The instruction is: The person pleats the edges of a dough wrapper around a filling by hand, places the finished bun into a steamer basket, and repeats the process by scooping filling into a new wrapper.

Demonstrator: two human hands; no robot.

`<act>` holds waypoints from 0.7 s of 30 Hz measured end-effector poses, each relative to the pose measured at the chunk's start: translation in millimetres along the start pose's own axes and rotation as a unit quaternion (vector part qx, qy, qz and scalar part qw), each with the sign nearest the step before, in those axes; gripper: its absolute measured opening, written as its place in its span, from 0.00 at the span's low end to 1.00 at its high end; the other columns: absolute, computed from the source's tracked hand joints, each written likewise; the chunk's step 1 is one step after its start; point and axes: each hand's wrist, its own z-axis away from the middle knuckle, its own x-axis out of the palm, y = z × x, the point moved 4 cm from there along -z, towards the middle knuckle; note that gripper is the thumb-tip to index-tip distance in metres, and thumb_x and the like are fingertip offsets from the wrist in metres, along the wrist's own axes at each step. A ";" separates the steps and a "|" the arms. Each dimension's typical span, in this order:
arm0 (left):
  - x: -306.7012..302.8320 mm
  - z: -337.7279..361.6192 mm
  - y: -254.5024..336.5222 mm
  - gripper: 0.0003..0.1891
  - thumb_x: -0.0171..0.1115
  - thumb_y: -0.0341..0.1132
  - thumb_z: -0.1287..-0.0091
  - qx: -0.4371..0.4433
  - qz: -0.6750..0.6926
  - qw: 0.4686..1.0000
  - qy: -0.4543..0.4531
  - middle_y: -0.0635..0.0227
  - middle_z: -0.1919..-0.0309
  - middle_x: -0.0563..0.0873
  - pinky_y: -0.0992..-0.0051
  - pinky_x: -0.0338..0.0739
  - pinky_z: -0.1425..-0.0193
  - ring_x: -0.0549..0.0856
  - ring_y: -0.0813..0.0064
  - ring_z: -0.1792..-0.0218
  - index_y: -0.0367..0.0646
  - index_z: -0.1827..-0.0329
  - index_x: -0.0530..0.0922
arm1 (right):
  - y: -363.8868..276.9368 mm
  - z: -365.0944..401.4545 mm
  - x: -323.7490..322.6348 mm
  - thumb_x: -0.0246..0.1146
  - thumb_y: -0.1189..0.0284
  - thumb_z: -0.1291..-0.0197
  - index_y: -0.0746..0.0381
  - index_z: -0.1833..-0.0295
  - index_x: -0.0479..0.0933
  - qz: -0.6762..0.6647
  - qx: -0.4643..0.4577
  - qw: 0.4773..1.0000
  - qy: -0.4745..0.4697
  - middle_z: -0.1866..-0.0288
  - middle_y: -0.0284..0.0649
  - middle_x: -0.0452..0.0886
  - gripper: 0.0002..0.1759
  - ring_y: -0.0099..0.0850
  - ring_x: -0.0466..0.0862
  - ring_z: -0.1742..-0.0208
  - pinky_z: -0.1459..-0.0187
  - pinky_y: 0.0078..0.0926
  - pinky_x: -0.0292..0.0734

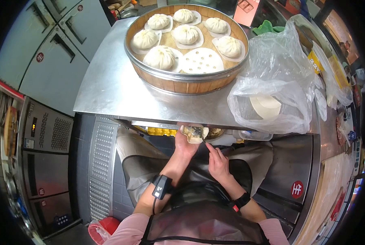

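My left hand [185, 146] holds a round dough wrapper [194, 134] with chopped filling on it, just below the counter's front edge. In my right hand [218, 162] is a thin utensil [203, 140], its tip touching the filling. A bowl of filling [215, 133] shows partly behind, under the counter edge. On the steel counter sits a round wooden steamer [182, 83] with several pleated buns [185, 34] on paper rounds. One perforated paper round [202, 61] near its front carries no bun.
A clear plastic bag [272, 77] with pale dough rounds [266, 107] lies right of the steamer on the steel counter [109, 81]. Green cloth [268, 27] is behind it. A yellow tray [162, 131] and a clear lidded container [254, 135] sit below the counter edge.
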 end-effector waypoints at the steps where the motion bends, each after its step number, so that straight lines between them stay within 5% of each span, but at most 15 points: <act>1: -2.7 -1.3 0.0 0.20 0.39 0.46 0.26 -0.001 0.000 1.000 0.001 0.62 0.47 0.76 0.52 0.69 0.36 0.76 0.59 0.46 0.42 0.42 0.69 | 0.1 -1.2 -1.7 0.54 0.83 0.42 0.62 0.39 0.70 -0.024 0.002 0.999 0.028 0.67 0.45 0.73 0.24 0.46 0.78 0.73 0.74 0.39 0.73; 6: -1.0 -2.1 -0.6 0.19 0.38 0.45 0.26 0.003 -0.018 1.000 0.005 0.60 0.48 0.76 0.52 0.70 0.37 0.76 0.60 0.46 0.43 0.42 0.69 | 2.6 -2.2 0.3 0.53 0.82 0.40 0.64 0.40 0.70 -0.062 0.029 0.997 0.035 0.64 0.49 0.75 0.21 0.49 0.78 0.71 0.70 0.39 0.74; 9: 2.1 2.4 2.2 0.20 0.36 0.42 0.26 0.009 -0.027 0.999 0.020 0.58 0.44 0.76 0.53 0.66 0.36 0.74 0.57 0.43 0.41 0.41 0.69 | -1.7 -0.7 -3.1 0.51 0.81 0.38 0.64 0.40 0.71 -0.079 -0.003 0.994 0.077 0.69 0.46 0.76 0.19 0.41 0.78 0.74 0.70 0.33 0.74; 11: -4.1 -0.3 6.5 0.19 0.36 0.42 0.26 0.011 -0.029 1.000 0.004 0.58 0.45 0.76 0.53 0.67 0.36 0.74 0.57 0.44 0.41 0.42 0.69 | 0.6 6.1 -1.4 0.49 0.79 0.35 0.64 0.41 0.72 -0.268 0.145 0.952 0.003 0.73 0.39 0.75 0.17 0.27 0.75 0.75 0.70 0.24 0.71; 12: -5.2 -2.0 7.1 0.19 0.37 0.42 0.26 0.011 -0.031 0.999 -0.014 0.58 0.46 0.77 0.53 0.67 0.37 0.75 0.57 0.45 0.41 0.42 0.70 | -1.6 5.5 -2.6 0.49 0.79 0.35 0.64 0.41 0.72 -0.267 0.146 0.952 0.003 0.73 0.39 0.75 0.17 0.27 0.75 0.75 0.70 0.24 0.71; 14: -4.7 -3.4 6.0 0.19 0.37 0.43 0.26 0.005 -0.021 1.000 0.001 0.58 0.47 0.77 0.53 0.68 0.37 0.75 0.58 0.45 0.40 0.43 0.70 | -1.8 6.0 6.9 0.47 0.77 0.31 0.62 0.38 0.70 -0.382 0.236 0.890 -0.075 0.76 0.28 0.69 0.18 0.12 0.63 0.79 0.77 0.11 0.59; 21: -15.5 -4.0 12.6 0.18 0.38 0.42 0.26 0.009 -0.018 1.000 0.003 0.59 0.50 0.78 0.54 0.70 0.40 0.77 0.58 0.48 0.40 0.45 0.71 | 6.4 0.2 0.6 0.47 0.76 0.31 0.63 0.38 0.69 -0.402 0.221 0.886 -0.066 0.77 0.27 0.69 0.18 0.11 0.62 0.80 0.80 0.11 0.57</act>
